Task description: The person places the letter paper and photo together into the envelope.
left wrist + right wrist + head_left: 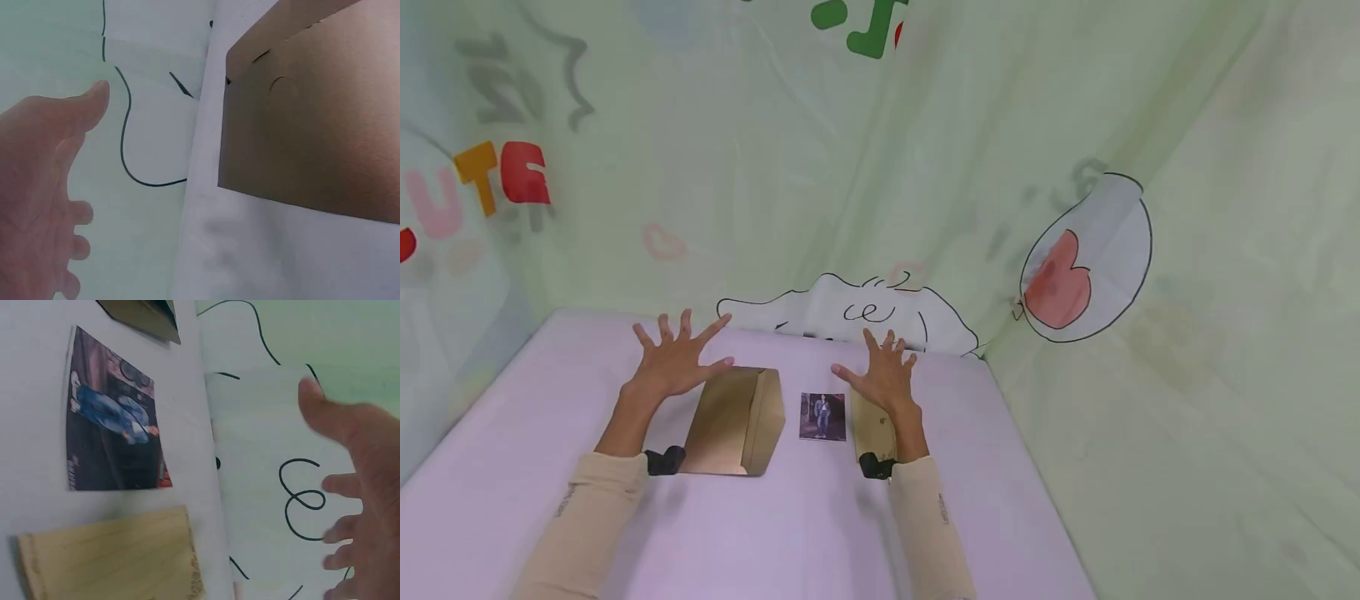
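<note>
My left hand (672, 362) is raised with its fingers spread, holding nothing, nearest to a gold-brown envelope (722, 425). The envelope lies on the table with its pointed flap toward the right; a small curved mark shows on it in the left wrist view. Spread wide as well, my right hand (883, 379) hovers over a tan sheet with a darker patterned edge (112, 556), which its wrist partly covers in the head view. Between the two lies a photo (822, 417) of a standing person in blue clothes against a dark background.
The table (805, 533) has a pale lilac cover. Light green curtains (760, 183) with printed letters and cartoon shapes hang behind it and at both sides. A black wrist strap (665, 461) sits on the left wrist, another (877, 467) on the right.
</note>
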### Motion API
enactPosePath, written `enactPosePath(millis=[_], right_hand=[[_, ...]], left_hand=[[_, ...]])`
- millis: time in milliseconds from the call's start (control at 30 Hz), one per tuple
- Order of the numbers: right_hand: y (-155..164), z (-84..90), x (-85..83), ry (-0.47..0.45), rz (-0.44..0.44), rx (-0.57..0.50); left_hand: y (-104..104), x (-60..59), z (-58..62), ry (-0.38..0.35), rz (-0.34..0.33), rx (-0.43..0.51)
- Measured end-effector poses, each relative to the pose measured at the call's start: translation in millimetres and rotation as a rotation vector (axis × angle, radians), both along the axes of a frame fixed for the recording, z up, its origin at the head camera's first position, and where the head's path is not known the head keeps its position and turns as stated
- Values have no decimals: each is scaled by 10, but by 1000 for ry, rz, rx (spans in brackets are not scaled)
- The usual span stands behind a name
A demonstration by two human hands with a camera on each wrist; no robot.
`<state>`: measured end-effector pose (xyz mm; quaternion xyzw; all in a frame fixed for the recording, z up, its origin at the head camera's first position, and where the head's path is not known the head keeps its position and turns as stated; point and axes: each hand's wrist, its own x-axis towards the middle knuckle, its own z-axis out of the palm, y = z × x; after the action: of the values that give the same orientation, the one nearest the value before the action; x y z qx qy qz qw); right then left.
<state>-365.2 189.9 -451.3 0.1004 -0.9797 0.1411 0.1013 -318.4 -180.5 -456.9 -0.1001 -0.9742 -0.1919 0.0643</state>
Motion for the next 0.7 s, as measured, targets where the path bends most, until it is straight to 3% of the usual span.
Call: enactPosePath(millis=[167, 267, 433, 700], right_hand=[[-40, -191, 63, 47, -50, -39], [-77, -336, 118, 73, -80, -116], [-152, -591, 208, 49, -118, -212], [-267, -822, 266, 30, -165, -209]], left_hand=[[140, 101, -148, 1, -37, -7], [267, 212, -257, -2, -70, 2], [452, 390, -435, -9, -133, 44], [541, 454, -683, -50, -132, 75]])
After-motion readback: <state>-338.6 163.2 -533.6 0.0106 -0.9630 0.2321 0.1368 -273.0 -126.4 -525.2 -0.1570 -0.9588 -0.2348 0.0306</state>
